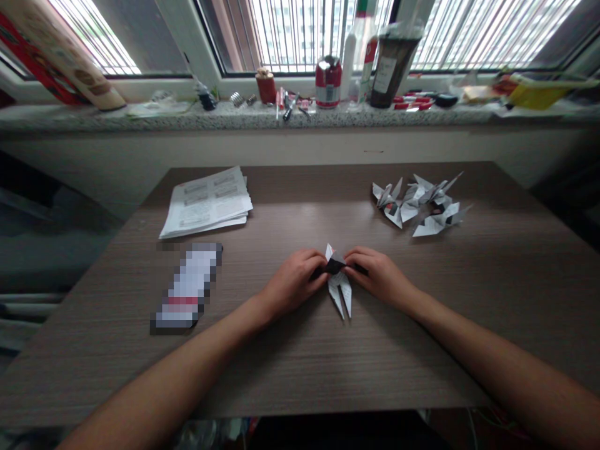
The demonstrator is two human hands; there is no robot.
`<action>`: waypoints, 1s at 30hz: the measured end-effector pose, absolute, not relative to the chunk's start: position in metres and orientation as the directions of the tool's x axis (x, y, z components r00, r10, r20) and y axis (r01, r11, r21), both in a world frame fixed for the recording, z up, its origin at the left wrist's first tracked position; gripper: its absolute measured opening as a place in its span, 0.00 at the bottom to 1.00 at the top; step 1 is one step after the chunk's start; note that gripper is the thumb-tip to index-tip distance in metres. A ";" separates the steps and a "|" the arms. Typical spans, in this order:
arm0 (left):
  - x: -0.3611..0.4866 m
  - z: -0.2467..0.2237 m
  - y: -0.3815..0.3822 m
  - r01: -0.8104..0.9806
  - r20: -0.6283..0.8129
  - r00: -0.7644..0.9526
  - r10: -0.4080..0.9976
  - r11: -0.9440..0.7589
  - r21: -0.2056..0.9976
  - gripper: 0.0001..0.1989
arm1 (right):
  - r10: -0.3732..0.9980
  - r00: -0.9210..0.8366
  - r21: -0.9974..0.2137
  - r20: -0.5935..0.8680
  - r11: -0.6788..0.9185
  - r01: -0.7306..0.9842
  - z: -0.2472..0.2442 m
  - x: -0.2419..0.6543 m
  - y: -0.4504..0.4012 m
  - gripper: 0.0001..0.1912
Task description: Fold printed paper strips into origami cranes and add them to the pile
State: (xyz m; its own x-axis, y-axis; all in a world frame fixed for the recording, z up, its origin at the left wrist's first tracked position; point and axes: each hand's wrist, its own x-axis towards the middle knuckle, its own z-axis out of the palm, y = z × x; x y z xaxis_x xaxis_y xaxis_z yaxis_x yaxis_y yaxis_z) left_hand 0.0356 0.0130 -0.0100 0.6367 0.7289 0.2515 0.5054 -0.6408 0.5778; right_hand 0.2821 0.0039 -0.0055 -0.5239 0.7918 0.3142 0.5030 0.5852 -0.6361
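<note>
**Folded paper (pixel 335 265) pinched from both sides**

The folded paper is at the middle of the counter (pixel 309 369), between the left hand (pixel 297 275) and the right hand (pixel 377 272). Each hand has its fingertips closed on one side of it, and two narrow points extend toward the near edge.

It should handle as very light, crisp along its creases but soft elsewhere, with little slip and a readiness to crumple or tear. The layered middle looks the safest hold; the thin points would likely bend.

Print shows on the paper sheets (pixel 206 203) at far left, too small to read. The phone (pixel 190 287), nearer on the left, is pixelated. Folded pieces (pixel 412 199) lie at far right. On the windowsill (pixel 164 122), the red can (pixel 328 81) and dark cup (pixel 390 69) carry markings, none legible.
</note>
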 end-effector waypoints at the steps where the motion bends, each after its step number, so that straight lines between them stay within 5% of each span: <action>1: 0.035 -0.010 0.014 0.500 0.251 0.646 0.721 -0.648 0.575 0.04 | 0.794 -0.523 -0.639 0.310 0.582 0.504 -0.006 0.282 0.004 0.04; 30: 0.042 -0.002 0.013 0.505 0.236 0.565 0.791 -0.558 0.658 0.03 | 0.825 -0.514 -0.681 0.235 0.517 0.519 -0.006 0.285 0.008 0.07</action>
